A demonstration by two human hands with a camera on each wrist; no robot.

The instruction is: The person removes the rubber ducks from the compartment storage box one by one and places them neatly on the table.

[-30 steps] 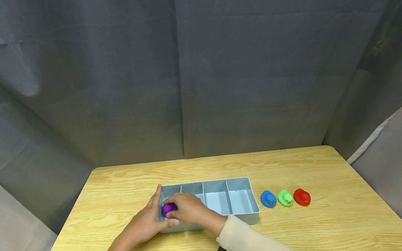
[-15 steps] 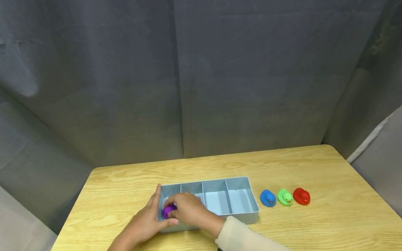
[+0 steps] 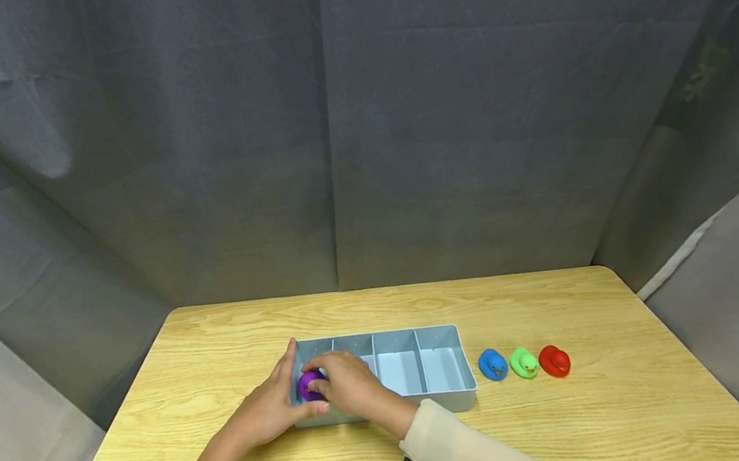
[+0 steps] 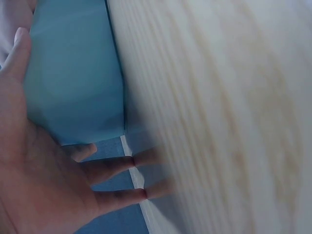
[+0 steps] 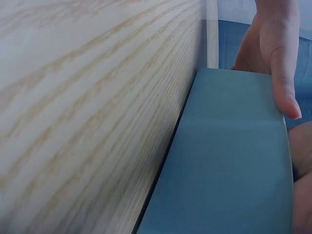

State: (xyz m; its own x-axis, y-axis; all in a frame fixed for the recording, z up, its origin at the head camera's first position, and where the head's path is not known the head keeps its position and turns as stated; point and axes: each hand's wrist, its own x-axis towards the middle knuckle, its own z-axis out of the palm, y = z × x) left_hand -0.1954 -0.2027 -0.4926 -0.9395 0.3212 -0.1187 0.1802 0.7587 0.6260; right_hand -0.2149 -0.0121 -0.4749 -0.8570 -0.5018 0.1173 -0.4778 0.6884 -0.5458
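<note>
A grey-blue divided tray (image 3: pixel 455 400) lies lengthwise on the table, with several compartments in a row. My left hand (image 3: pixel 268 410) rests against its left end, thumb along the front wall and one finger at the back corner. In the left wrist view, the fingers (image 4: pixel 112 168) are straight and spread beyond the tray's end. Inside the leftmost compartment my right hand (image 3: pixel 348 383) pinches a rounded purple toy (image 3: pixel 307 386). Its shape is partly hidden by the fingers. The right wrist view shows mostly the tray's front wall (image 5: pixel 224 156).
To the tray's right, a blue toy duck (image 3: pixel 492 365), a green toy duck (image 3: pixel 524 363) and a red toy duck (image 3: pixel 554 361) sit in a row on the wooden table (image 3: pixel 599 424). Grey curtains (image 3: pixel 454 139) hang behind and at the sides.
The purple toy turns slightly under my right fingers, and a bit more of it shows. My left hand, the tray and the ducks stay in place.
</note>
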